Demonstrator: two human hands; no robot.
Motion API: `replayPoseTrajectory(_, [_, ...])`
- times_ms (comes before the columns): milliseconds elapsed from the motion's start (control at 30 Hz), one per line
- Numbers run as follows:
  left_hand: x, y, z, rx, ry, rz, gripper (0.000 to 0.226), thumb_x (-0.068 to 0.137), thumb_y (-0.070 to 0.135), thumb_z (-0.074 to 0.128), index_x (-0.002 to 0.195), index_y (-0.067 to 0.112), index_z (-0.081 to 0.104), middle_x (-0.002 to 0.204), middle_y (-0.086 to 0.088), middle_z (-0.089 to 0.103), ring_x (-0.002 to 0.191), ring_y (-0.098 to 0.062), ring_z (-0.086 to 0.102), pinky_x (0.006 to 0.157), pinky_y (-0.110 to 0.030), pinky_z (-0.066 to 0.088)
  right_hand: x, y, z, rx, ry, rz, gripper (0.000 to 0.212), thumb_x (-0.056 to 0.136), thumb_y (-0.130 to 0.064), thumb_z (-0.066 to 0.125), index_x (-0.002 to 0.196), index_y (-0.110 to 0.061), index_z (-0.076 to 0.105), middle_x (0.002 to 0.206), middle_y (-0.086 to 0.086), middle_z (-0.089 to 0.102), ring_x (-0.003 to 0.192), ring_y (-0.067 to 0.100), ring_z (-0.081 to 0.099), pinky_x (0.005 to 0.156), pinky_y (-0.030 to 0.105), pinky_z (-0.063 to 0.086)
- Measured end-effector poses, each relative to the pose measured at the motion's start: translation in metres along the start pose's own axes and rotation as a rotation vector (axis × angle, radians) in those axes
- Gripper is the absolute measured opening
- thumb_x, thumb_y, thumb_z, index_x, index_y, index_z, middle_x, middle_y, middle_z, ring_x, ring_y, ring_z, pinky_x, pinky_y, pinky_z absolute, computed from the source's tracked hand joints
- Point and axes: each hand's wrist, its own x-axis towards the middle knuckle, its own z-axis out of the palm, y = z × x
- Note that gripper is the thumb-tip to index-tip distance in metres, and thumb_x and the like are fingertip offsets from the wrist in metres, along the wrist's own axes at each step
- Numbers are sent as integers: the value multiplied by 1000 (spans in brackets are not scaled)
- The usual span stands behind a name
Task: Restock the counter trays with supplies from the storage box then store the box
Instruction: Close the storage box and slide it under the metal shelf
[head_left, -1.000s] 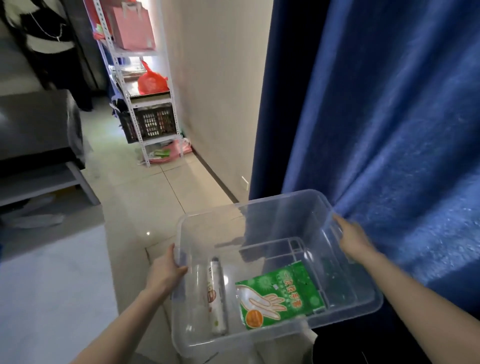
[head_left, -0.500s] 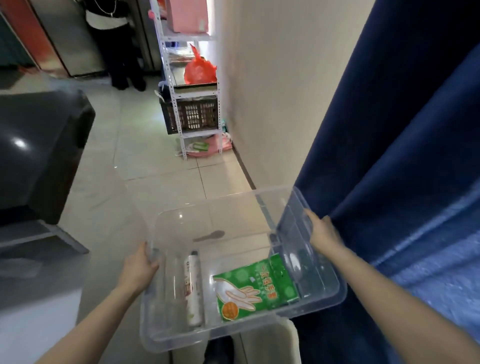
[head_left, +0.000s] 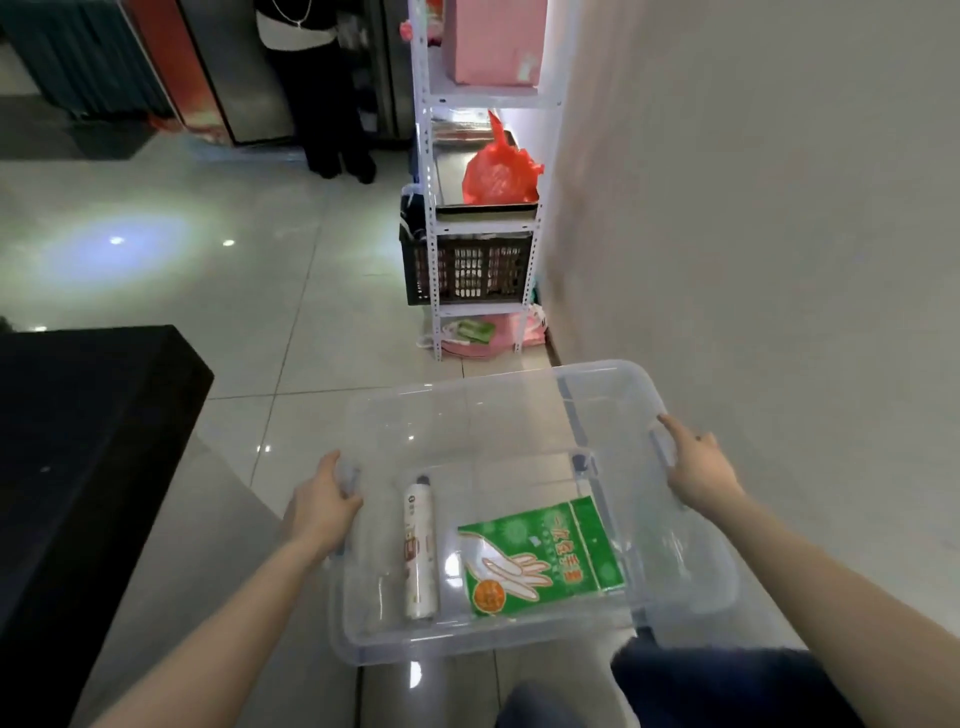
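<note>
I carry a clear plastic storage box (head_left: 483, 410) in front of me above the tiled floor. My left hand (head_left: 322, 506) grips its left rim and my right hand (head_left: 698, 470) grips its right handle. Inside the box lie a white roll (head_left: 420, 553) on the left and a green packet of disposable gloves (head_left: 540, 556) on the right.
A white metal shelf rack (head_left: 431, 218) stands ahead against the pale wall (head_left: 753, 234), holding a pink box (head_left: 493, 41), a red bag (head_left: 498, 171) and a dark crate (head_left: 467, 267). A black counter (head_left: 67, 457) is on my left. A person (head_left: 317, 83) stands at the far end.
My view has swung left, away from the blue curtain, which has left the frame. The shelf rack and wall now lie straight ahead and closer. Both hands keep hold of the box.
</note>
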Motion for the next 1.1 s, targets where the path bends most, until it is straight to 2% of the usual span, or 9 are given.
replayPoseTrajectory(100, [71,24,-7,4,17,14,62,79,25,64,136,28,39,94,-12,70,88,-34,64,74,-36,49,81,-37,-9,16,-10,-42,77,80,2,44,148,-31,28,109,23,50,99,41,57,89,40,48])
replayPoseTrajectory(233, [174,51,-12,9,54,-6,66,80,24,64,140,24,37,93,-12,71,92,-34,64,79,-39,50,192,-93,-16,14,-22,-117,75,82,2,47,148,-26,28,114,27,53,108,41,54,93,41,46])
replayPoseTrajectory(333, [244,64,-20,-41,79,-45,65,77,20,65,136,26,40,78,-5,69,80,-30,64,68,-34,48,269,-144,-17,16,-49,-162,75,82,3,48,149,-24,28,116,26,55,114,38,50,92,39,45])
replayPoseTrajectory(467, [334,63,-44,-91,110,-148,67,77,25,66,137,29,37,78,1,69,83,-27,66,74,-36,49,370,-235,-15,-1,-95,-248,74,83,4,50,148,-25,30,117,27,53,108,40,55,91,39,47])
replayPoseTrajectory(633, [434,27,-88,-100,163,-256,68,78,24,68,138,22,38,80,-5,69,89,-31,67,85,-45,51,463,-365,9,-61,-146,-390,75,83,0,57,146,-31,30,121,23,53,103,38,56,78,37,49])
replayPoseTrajectory(767, [532,-3,-130,-44,199,-275,67,81,21,68,140,19,38,77,-6,65,87,-33,65,77,-39,47,525,-468,47,-45,-204,-393,79,84,3,57,147,-35,27,125,21,49,76,23,50,52,24,40])
replayPoseTrajectory(900, [629,-22,-177,-8,214,-256,65,81,18,67,139,17,40,80,-12,68,86,-34,65,73,-39,46,579,-560,78,-19,-220,-379,80,83,7,54,148,-33,28,134,24,46,96,31,57,60,25,43])
replayPoseTrajectory(1000, [704,-32,-207,-1,203,-241,64,81,18,67,139,17,40,83,-14,69,87,-35,65,75,-40,49,618,-620,93,12,-207,-357,74,84,5,49,146,-30,31,123,24,48,83,31,57,66,32,47])
replayPoseTrajectory(1100, [777,-35,-234,27,211,-228,62,82,20,65,138,18,40,80,-14,68,82,-35,64,71,-39,49,658,-671,107,22,-178,-354,74,82,7,52,144,-29,33,116,21,52,76,27,57,55,30,47])
